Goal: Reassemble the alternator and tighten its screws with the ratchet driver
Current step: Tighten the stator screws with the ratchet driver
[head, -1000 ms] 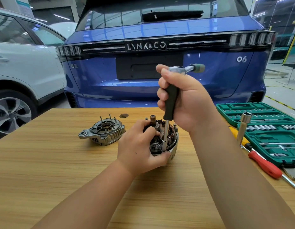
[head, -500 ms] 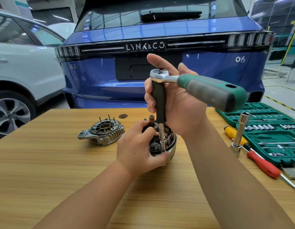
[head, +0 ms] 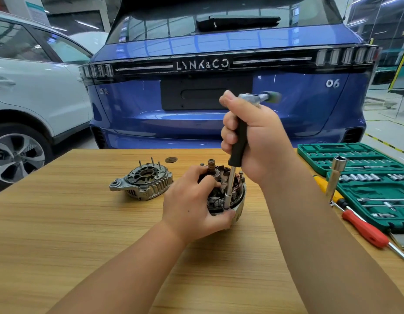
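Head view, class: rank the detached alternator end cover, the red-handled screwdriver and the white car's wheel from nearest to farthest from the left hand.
1. Detached alternator end cover: just left of the left hand, on the table.
2. Red-handled screwdriver: far right, beside the socket case.
3. White car's wheel: far left, beyond the table.

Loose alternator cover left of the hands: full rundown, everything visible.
The loose alternator cover is cast grey metal, dull and worn. It lies flat on the wooden table, open side up, with a round central hole, cooling fins around its wall and a mounting ear with a hole at its left. Thin pins stand upright from its top. Nothing touches it but the table; the left hand is apart from it.
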A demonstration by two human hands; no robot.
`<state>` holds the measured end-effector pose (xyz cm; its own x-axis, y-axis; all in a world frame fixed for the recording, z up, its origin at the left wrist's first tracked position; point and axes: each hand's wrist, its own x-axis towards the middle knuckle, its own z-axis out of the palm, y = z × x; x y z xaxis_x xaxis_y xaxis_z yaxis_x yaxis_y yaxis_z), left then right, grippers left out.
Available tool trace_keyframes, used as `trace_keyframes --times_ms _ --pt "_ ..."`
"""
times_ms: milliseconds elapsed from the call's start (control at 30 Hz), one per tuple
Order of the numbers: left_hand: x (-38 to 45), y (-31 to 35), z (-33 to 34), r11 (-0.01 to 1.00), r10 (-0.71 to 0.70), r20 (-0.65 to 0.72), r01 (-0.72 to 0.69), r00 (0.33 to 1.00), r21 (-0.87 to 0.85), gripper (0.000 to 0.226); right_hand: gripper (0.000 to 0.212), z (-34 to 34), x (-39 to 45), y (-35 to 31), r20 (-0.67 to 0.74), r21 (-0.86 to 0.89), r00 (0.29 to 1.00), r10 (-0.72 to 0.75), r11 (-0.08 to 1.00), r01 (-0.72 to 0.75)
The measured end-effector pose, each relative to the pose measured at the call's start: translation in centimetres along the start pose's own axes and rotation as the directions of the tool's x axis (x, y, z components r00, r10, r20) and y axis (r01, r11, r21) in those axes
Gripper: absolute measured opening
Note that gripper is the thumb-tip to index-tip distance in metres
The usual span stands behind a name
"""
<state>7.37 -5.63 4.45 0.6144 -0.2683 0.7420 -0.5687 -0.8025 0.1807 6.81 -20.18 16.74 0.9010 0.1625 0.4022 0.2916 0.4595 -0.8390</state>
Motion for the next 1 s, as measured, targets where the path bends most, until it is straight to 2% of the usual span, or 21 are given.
trace_keyframes --times_ms 33,100,167,233,400,500,733,833,900,933,1000 --pt "0.0 -0.1 0.0 1.0 -0.003 -0.002 0.003 1.0 -0.001 0.058 0.008 0.0 -0.1 0.0 0.081 0.061 0.997 0.008 0.998 -0.013" --pt "0.0 -0.1 0.1 1.0 -0.004 -0.002 0.004 1.0 0.004 0.057 0.027 0.2 -0.2 0.6 0.183 0.081 0.981 -0.068 0.995 0.054" --pt "0.1 -0.1 0.2 1.0 0.004 -0.005 -0.004 1.0 0.003 0.056 0.036 0.5 -0.2 1.1 0.212 0.007 0.958 -0.193 0.981 0.196" --pt "0.0 -0.1 0.2 1.0 0.012 -0.019 -0.012 1.0 -0.003 0.055 0.041 0.6 -0.1 1.4 0.228 -0.026 0.944 -0.236 0.968 0.249" --pt "-0.1 -0.1 0.2 1.0 0.016 -0.051 -0.016 0.999 0.005 0.053 0.048 0.5 -0.1 1.0 0.331 0.156 0.935 -0.131 0.984 0.083" --pt "0.0 -0.1 0.3 1.0 0.011 -0.055 -0.009 0.998 0.025 0.053 0.045 0.2 -0.1 0.8 0.37 0.17 0.926 -0.078 0.985 0.015" --pt "-0.1 -0.1 0.3 1.0 0.009 -0.044 -0.009 0.999 0.007 0.054 0.031 0.8 0.0 0.8 0.197 0.095 0.979 -0.05 0.995 0.032" --pt "-0.1 -0.1 0.4 1.0 0.016 -0.043 -0.015 0.999 0.02 0.058 0.014 0.5 0.0 0.4 0.014 -0.01 0.997 -0.071 0.997 0.071" --pt "-0.1 -0.1 0.4 0.999 0.02 -0.044 -0.019 0.999 0.026 0.059 0.016 0.1 0.1 0.2 -0.093 -0.074 0.993 -0.077 0.995 0.07" --pt "-0.1 0.0 0.3 1.0 0.018 -0.043 -0.018 0.999 0.02 0.059 0.015 0.0 0.2 0.1 -0.093 -0.068 0.994 -0.053 0.997 0.047" --pt "0.0 -0.1 0.3 1.0 0.015 -0.04 -0.015 0.999 0.007 0.059 0.005 -0.2 0.1 0.1 0.051 0.031 0.999 0.014 0.999 -0.016"
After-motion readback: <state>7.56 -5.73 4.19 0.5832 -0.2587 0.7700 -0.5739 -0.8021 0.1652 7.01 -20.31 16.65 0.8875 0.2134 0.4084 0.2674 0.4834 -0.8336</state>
